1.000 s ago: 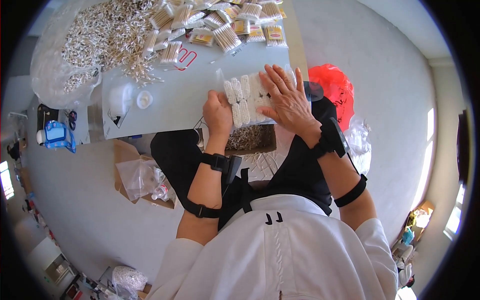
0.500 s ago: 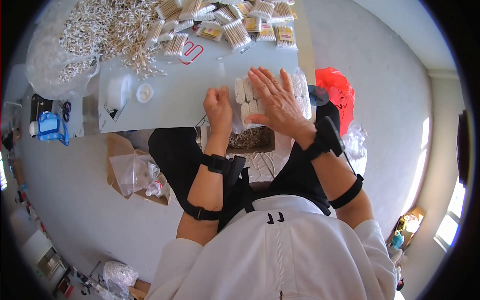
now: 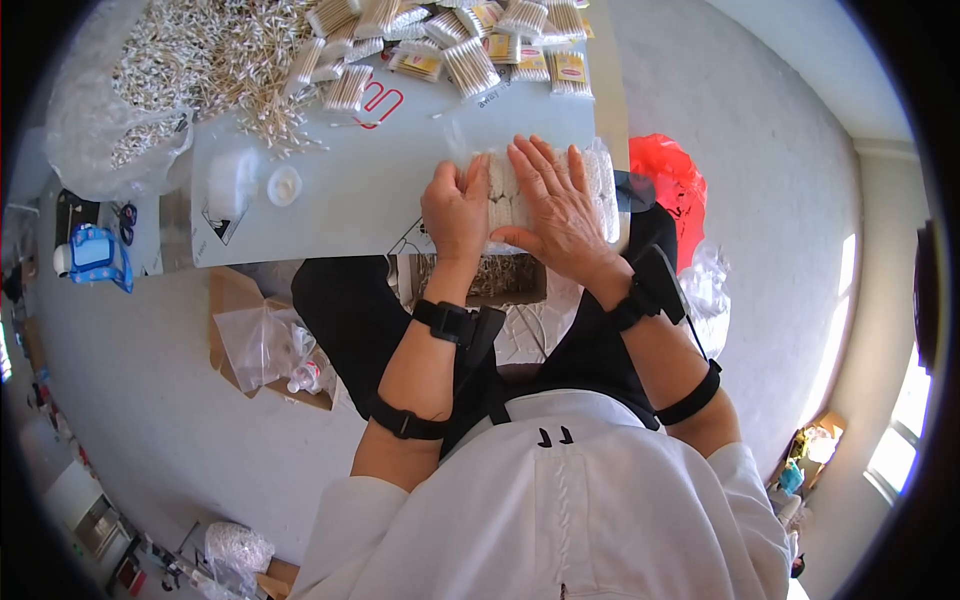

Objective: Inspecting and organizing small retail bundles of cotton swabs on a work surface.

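White, clear-plastic-wrapped block of cotton-swab packs (image 3: 606, 190): in the head view it lies on the pale grey tabletop (image 3: 340, 215) beneath the right hand (image 3: 565, 215), spread flat and gripping nothing, probably to steady it. The left hand (image 3: 456, 215), fingers curled, meets its near end; whether it pinches plastic, I cannot tell. Beyond both hands, loose white-tipped wooden swabs (image 3: 215, 45) seem kept clear of them.

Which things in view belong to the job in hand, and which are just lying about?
In use, judging by the hands and materials:
- block of bundled swabs, under the flat right hand, left hand at its left end
- likely loose swabs and small swab packets

Apparently lying about:
- red bag
- scissors
- blue pouch
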Action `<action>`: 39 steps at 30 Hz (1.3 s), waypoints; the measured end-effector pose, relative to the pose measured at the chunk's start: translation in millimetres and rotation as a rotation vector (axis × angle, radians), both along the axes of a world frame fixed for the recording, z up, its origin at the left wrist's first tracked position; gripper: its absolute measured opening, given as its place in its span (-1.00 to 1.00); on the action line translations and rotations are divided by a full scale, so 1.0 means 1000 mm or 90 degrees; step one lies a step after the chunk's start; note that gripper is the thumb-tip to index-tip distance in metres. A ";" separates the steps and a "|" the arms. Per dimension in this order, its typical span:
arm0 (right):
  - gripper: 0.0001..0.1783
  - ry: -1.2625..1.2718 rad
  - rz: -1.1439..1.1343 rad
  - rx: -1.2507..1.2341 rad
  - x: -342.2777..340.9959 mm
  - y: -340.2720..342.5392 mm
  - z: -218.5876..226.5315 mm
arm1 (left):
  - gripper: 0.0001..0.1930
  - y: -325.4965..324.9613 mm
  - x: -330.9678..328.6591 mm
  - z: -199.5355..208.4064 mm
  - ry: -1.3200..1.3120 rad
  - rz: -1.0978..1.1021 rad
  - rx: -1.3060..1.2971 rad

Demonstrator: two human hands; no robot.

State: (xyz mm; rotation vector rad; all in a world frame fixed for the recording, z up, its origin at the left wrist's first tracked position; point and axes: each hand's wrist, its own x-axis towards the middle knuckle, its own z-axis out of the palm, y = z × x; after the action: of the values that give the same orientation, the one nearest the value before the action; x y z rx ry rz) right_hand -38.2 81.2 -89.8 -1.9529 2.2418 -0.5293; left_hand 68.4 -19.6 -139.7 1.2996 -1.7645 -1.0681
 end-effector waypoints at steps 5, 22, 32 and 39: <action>-0.17 0.014 -0.154 -0.071 -0.006 0.006 0.002 | -0.51 0.000 0.010 0.008 0.048 -0.031 0.076; 0.19 -0.063 0.020 -0.038 -0.012 -0.001 0.026 | -0.44 0.003 0.012 0.010 0.103 -0.101 0.185; 0.13 -0.017 0.024 -0.003 -0.008 -0.002 0.004 | -0.47 0.000 0.014 0.013 0.071 -0.100 0.168; -0.15 0.051 0.064 0.004 -0.009 0.026 0.003 | -0.48 -0.002 0.011 0.013 0.072 -0.164 0.094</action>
State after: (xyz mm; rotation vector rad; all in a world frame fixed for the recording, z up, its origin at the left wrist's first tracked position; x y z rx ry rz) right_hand -47.1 107.4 -86.6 -2.1066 2.1737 -0.4386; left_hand 79.5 -22.0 -126.3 1.0921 -1.8293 -1.4104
